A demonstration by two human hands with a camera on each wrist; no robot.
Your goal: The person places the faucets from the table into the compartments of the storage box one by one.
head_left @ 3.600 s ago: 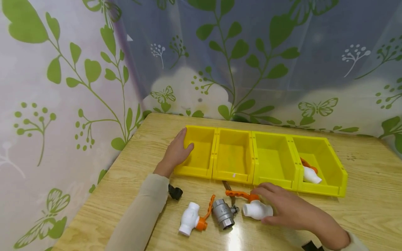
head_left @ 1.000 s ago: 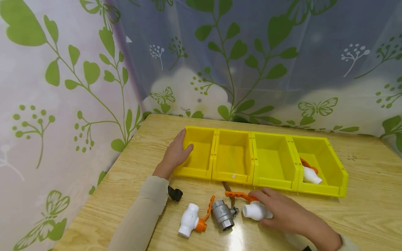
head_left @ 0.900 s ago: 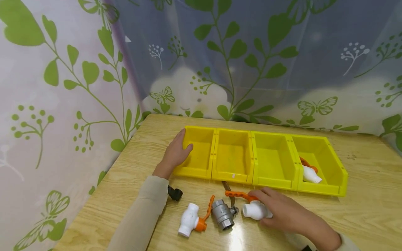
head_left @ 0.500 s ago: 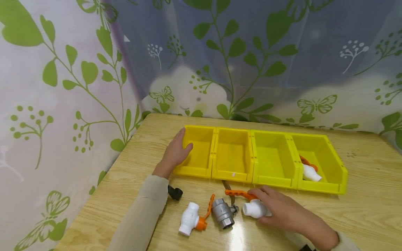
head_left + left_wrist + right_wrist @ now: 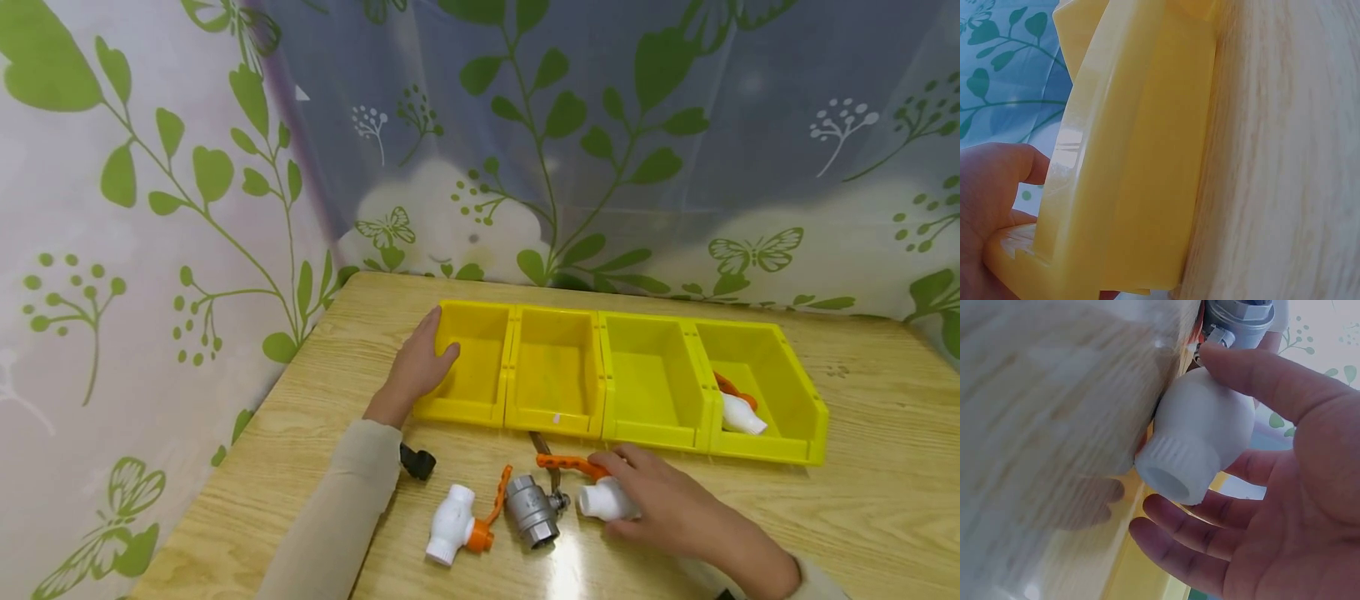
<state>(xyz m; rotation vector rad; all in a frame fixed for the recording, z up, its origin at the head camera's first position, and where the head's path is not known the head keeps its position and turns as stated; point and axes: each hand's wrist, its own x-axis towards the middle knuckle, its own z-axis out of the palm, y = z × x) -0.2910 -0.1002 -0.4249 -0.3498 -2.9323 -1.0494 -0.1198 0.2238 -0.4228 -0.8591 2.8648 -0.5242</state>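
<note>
The outer side wall of the leftmost yellow bin (image 5: 461, 411) is held by the left hand (image 5: 415, 364): the thumb is hooked over the inner side, the fingers are laid along the outside, and only the wall's thickness is left between them. This grip is probably meant to steady the row, since four bins are set side by side and touching.

The white valve (image 5: 598, 502) is found low over the bench (image 5: 877, 508), in front of the bins and just beside the metal valve (image 5: 534, 512). It is loosely enclosed by the right hand (image 5: 670, 510). Its body is taken between thumb and curved fingers, which are parted by about its width; the lower fingers are spread free below its ribbed end. Whether it is lifted, or how firmly it is pressed, cannot be told. The body seems to be chosen because its orange handle (image 5: 564, 462) is swung out to the left, across the metal lever (image 5: 546, 450), where it might be caught.

A second white valve (image 5: 452, 525) is left untouched beyond the metal one, while a third white valve (image 5: 742, 414) is contained in the rightmost bin (image 5: 772, 450).
</note>
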